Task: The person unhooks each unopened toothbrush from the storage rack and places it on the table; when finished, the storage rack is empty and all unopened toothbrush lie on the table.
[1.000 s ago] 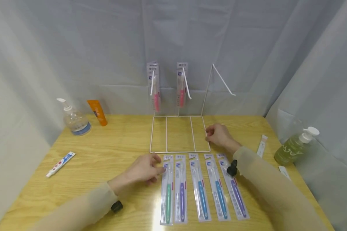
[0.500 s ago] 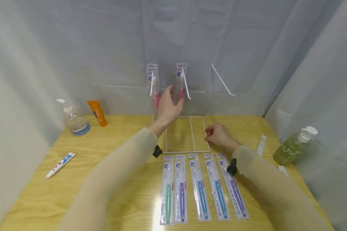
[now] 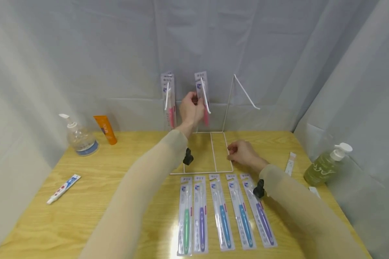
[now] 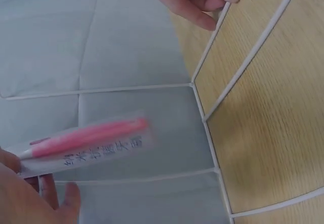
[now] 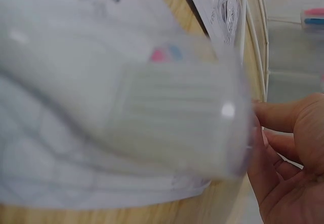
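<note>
My left hand (image 3: 192, 108) pinches the side of a packaged pink toothbrush (image 3: 205, 104) that hangs on the middle hook of a white wire rack (image 3: 213, 153). In the left wrist view this toothbrush (image 4: 91, 138) is tilted and slightly blurred, held near its middle by the left hand (image 4: 45, 198). My right hand (image 3: 244, 153) grips the right side wire of the rack's base between thumb and fingers. More packaged pink toothbrushes (image 3: 168, 102) hang on the left hook. The right hook (image 3: 246, 91) carries nothing.
Several packaged toothbrushes (image 3: 200, 216), green, purple and blue, lie in a row before the rack. At left are a toothpaste tube (image 3: 63, 189), a clear pump bottle (image 3: 81, 138) and an orange tube (image 3: 106, 129). A green pump bottle (image 3: 325, 165) and a thin sachet (image 3: 290, 164) lie right.
My left hand has risen from beside the row on the table to the middle hook and taken hold of the pink toothbrush pack, which now tilts. The right hand stays on the rack.
</note>
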Demonstrator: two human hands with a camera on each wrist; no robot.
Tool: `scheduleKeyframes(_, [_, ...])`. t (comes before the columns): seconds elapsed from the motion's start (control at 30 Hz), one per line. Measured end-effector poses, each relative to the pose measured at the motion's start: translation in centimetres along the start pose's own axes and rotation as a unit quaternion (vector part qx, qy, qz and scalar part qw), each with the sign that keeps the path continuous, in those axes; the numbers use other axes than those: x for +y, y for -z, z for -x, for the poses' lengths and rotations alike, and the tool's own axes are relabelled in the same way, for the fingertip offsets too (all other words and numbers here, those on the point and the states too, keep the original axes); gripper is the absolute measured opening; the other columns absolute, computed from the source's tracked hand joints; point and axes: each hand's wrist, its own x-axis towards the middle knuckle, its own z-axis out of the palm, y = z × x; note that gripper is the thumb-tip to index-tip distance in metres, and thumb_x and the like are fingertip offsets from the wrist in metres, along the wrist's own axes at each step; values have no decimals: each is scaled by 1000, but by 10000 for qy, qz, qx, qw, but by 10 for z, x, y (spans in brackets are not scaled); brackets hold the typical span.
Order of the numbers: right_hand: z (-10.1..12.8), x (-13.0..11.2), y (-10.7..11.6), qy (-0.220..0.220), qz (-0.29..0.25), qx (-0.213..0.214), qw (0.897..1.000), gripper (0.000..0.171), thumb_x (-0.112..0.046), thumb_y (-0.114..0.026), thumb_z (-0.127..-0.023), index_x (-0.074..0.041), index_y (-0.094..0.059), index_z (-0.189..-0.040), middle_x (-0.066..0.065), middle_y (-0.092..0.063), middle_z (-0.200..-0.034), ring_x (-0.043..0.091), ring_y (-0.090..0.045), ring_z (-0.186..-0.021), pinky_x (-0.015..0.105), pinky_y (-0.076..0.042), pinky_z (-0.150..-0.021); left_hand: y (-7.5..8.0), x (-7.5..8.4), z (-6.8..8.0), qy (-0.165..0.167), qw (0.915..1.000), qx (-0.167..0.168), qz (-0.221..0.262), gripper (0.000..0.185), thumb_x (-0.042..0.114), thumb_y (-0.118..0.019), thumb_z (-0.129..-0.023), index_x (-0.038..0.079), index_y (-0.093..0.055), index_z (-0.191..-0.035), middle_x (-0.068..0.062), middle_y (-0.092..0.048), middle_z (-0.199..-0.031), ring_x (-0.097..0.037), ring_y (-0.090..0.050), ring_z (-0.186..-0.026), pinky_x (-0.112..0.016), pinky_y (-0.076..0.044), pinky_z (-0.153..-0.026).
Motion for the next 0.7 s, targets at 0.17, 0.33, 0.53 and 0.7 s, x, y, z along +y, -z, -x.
scheduleKeyframes(0.17, [-1,1,1,17,-4,-28,10000,38,-3,-86,-92,9,-76,-127,16,-77,-97,10,-69,-72,20,-61,-64,9,31,28,-424,9985,-312,-123,21,19,-69,-107,15,-75,-127,-7,-82,-126,-24,-78,-113,-36,-66,-103])
scheduleKeyframes(0.33, [-4,2,1,-9,1,-33,10000,39,-4,-86,-92,9,-76,-128,15,-77,-97,11,-69,-73,20,-62,-64,26,61,78,-927,9895,-1089,-195,36,11,-66,-108,2,-61,-142,-21,-77,-133,-36,-78,-115,-46,-69,-99])
scheduleKeyframes(0.53, [-5,4,-1,2,-67,-42,10000,41,-4,-86,-91,10,-75,-129,16,-77,-96,12,-69,-73,22,-63,-64,67,38,148,-149,9696,-2342,688,52,4,-65,-108,7,-48,-157,-24,-72,-130,-29,-77,-97,-43,-73,-70])
scheduleKeyframes(0.7, [-1,6,1,22,-85,27,10000,42,-3,-86,-91,10,-75,-129,19,-78,-100,15,-71,-77,23,-65,-65,125,-2,206,649,9526,-2831,906,57,0,-65,-106,3,-43,-160,-25,-71,-122,-21,-75,-85,-46,-73,-66])
